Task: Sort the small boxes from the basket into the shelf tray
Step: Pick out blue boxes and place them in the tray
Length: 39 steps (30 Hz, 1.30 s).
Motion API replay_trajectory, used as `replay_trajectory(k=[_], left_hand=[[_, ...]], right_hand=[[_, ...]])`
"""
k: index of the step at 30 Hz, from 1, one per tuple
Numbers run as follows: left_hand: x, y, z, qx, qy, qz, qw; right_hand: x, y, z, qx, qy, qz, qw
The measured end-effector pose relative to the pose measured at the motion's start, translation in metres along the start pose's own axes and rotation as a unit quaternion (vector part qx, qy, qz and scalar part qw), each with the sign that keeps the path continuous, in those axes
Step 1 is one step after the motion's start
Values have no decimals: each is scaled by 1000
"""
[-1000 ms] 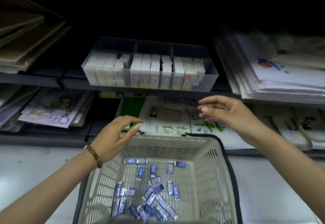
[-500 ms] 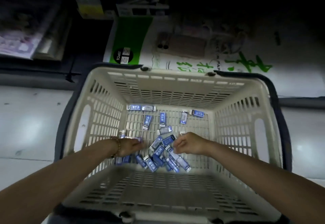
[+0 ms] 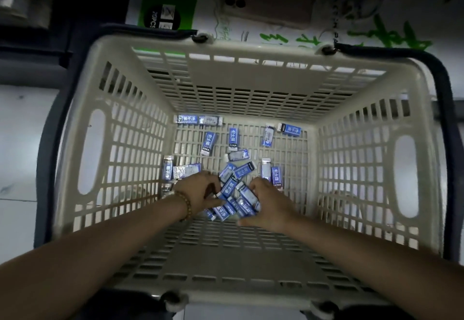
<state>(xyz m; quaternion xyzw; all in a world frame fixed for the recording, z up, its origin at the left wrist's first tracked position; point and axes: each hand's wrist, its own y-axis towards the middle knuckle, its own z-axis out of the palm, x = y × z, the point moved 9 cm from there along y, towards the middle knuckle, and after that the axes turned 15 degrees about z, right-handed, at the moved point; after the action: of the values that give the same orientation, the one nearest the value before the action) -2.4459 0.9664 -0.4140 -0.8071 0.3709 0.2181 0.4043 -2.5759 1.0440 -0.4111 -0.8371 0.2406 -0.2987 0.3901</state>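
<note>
A beige slatted basket (image 3: 251, 45) fills the head view, and I look straight down into it. Several small blue and white boxes (image 3: 209, 141) lie scattered on its floor, with a denser heap (image 3: 234, 200) near the front. My left hand (image 3: 199, 192), with a bead bracelet on the wrist, curls around the heap's left side. From the right, my right hand (image 3: 268, 206) closes over the heap, thumb underneath. The boxes are squeezed between the two hands. The shelf tray is out of view.
Dark handles (image 3: 444, 118) lie folded down along the basket's rim. Behind the basket, a green and white paper pack (image 3: 170, 5) lies on a low shelf. Pale floor (image 3: 20, 143) shows to the left.
The view dropped from the shelf tray down into the basket. Both hands went from hovering above the rim to the bottom, then drew together around the heap of boxes.
</note>
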Motion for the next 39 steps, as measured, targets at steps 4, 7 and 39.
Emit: replay_trajectory(k=[4,7,39], left_hand=[[-5,3,0,-1,8,28,1000],[-3,4,5,33,49,41,997],[3,12,-71,-152,-322,-130,925]], right_hand=[[1,0,-4,-52,-26,-17,998],[-3,4,-8,-56,9,-3,998],[12,13,-40,-71,78,-28,994]])
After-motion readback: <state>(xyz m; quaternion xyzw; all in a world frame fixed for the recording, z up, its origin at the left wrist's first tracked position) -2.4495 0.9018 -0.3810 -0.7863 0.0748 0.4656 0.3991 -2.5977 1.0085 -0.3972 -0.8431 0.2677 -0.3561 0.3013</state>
